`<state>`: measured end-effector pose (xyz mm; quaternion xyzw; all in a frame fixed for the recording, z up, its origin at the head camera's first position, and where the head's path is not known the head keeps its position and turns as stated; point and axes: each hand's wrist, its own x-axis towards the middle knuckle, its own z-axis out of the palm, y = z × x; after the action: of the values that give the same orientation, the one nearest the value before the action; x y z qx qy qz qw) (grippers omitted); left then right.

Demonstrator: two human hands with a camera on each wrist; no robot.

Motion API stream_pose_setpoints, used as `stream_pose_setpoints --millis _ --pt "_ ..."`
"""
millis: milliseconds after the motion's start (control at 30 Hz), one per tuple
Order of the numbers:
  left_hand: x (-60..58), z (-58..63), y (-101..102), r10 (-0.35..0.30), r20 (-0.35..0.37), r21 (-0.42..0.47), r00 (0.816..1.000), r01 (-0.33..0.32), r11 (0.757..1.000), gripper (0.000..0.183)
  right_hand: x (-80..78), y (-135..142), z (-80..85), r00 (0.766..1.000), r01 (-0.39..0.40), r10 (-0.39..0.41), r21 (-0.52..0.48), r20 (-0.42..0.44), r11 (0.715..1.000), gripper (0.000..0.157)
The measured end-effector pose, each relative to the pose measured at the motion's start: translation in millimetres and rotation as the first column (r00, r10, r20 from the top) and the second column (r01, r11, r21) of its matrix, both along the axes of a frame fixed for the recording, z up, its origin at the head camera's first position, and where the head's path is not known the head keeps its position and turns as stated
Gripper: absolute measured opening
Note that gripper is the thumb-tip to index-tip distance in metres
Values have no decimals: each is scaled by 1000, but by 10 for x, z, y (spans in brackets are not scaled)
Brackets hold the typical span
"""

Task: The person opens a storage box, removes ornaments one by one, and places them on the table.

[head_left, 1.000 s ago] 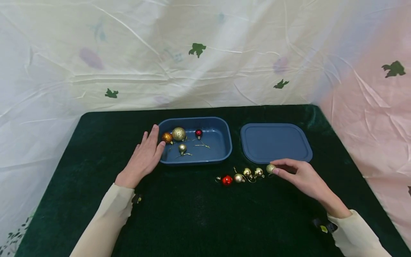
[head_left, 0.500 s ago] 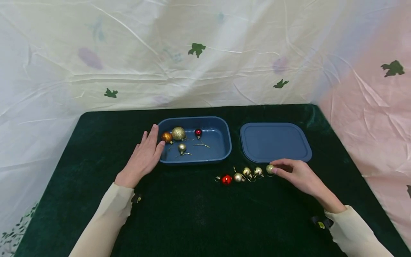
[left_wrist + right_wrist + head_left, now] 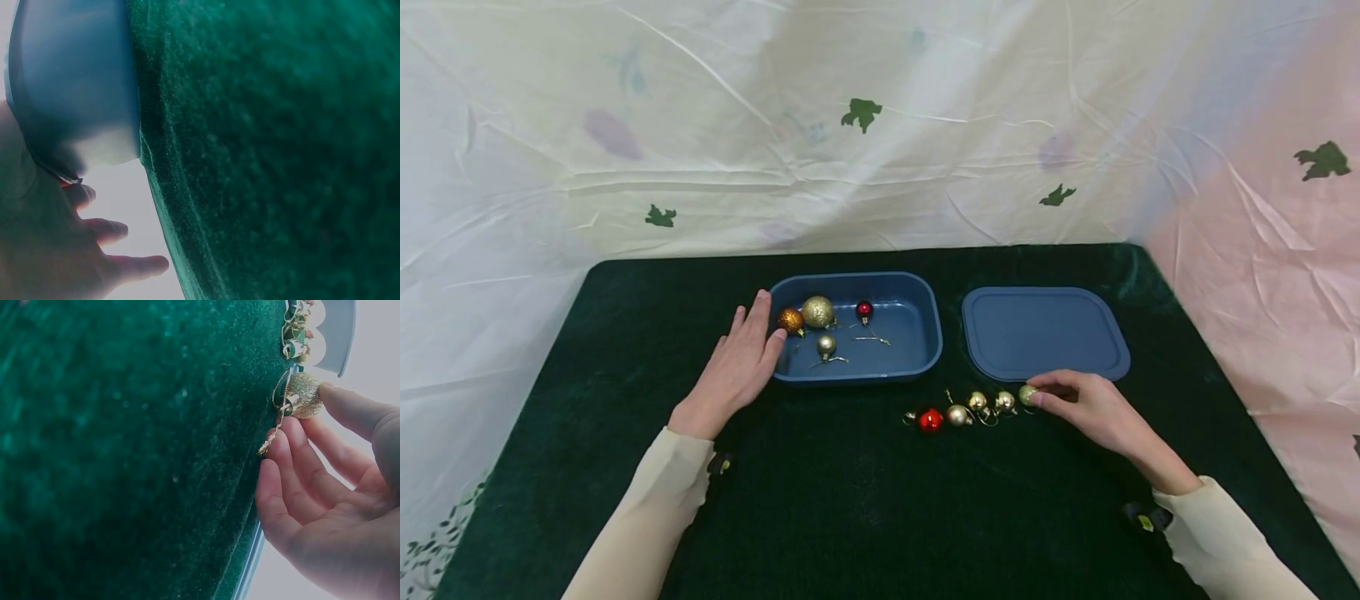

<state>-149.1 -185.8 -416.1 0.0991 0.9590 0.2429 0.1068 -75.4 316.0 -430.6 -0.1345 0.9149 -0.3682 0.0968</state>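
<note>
My right hand point(image 3: 1093, 412) pinches a small gold glitter bauble point(image 3: 1028, 395) between thumb and fingers, at the right end of a row of baubles. In the right wrist view its gold string loop hangs from the glitter bauble point(image 3: 302, 395). The row holds a shiny red bauble point(image 3: 930, 420), a matte gold bauble point(image 3: 957, 415) and two shiny gold baubles point(image 3: 1004, 401). My left hand point(image 3: 733, 367) rests with straight fingers against the left side of a blue box point(image 3: 902, 367). Inside lie an orange bauble point(image 3: 790, 321), a large gold bauble point(image 3: 817, 312), a small gold one and a dark red one.
A blue lid point(image 3: 1045, 333) lies flat to the right of the box, just behind the bauble row. Dark green cloth point(image 3: 865, 500) covers the table. Pale patterned curtains point(image 3: 880, 183) hang close behind the table and at both sides.
My right hand has shifted slightly left with the gold glitter bauble, bringing it closer to the row. My left hand stays at the box.
</note>
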Motion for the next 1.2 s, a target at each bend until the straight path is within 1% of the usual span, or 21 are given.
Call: stream_pose_setpoints --millis 367,500,600,700,800,867,933,1000,1100,1200 --pt "-8 -8 -4 -1 -5 -4 1000 1 1000 74 -13 1 -29 1000 3 -3 23 3 1000 27" --pt "-7 -7 -4 4 2 -2 1000 -4 1000 74 -1 -3 -12 1000 11 -12 34 8 999 29" --pt "-5 -4 0 6 5 1 1000 -6 1000 74 21 -6 39 1000 24 -23 55 -16 998 31" --pt "-3 0 5 3 1 3 1000 -3 1000 74 42 -20 125 996 46 -40 81 -79 996 30" --pt "3 2 8 -1 -5 3 1000 1 1000 74 48 -58 219 982 70 -54 82 -181 994 26" --pt "6 2 7 0 -8 3 1000 0 1000 73 40 -100 283 964 76 -57 66 -261 995 22" --pt "6 0 5 -1 -8 4 1000 1 1000 73 23 -151 336 940 72 -57 33 -336 997 20" --pt "5 2 7 2 -5 4 1000 -2 1000 73 1 -217 397 919 55 -51 -3 -390 999 21" --pt "1 6 11 0 -3 4 1000 0 1000 73 -39 -338 495 902 15 -40 -60 -430 998 24" --pt "-7 3 10 0 -6 1 1000 0 1000 74 -86 -477 596 893 -39 -15 -111 -449 993 27"
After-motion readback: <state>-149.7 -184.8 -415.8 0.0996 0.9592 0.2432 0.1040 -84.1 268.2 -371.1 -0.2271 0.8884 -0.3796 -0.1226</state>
